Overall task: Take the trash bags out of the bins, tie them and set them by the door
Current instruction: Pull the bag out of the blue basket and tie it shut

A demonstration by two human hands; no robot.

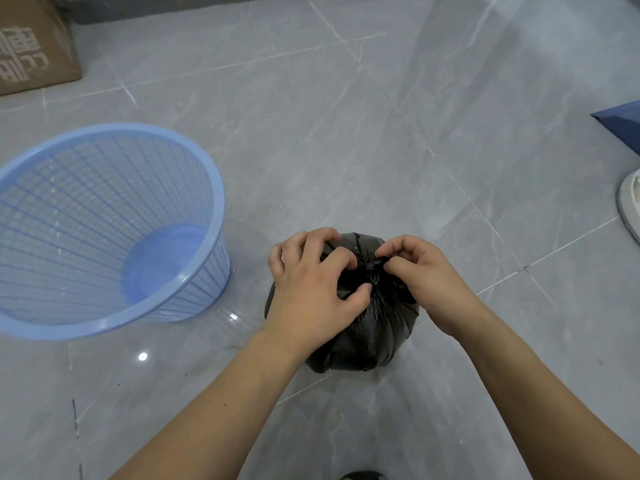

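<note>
A small, full black trash bag [367, 337] stands on the grey tiled floor in front of me. Its top is gathered into a bunch between my hands. My left hand [311, 289] lies over the bag's left side, fingers curled onto the gathered plastic. My right hand [422, 282] pinches the bunched neck from the right with thumb and forefinger. To the left stands a light blue mesh plastic bin [104, 233], upright, with no bag inside it. No door is in view.
A brown cardboard box [31, 43] sits at the far left against a dark wall base. A dark blue object [620, 133] and a white rounded object [630, 206] lie at the right edge. A dark shoe tip [363, 475] shows at the bottom.
</note>
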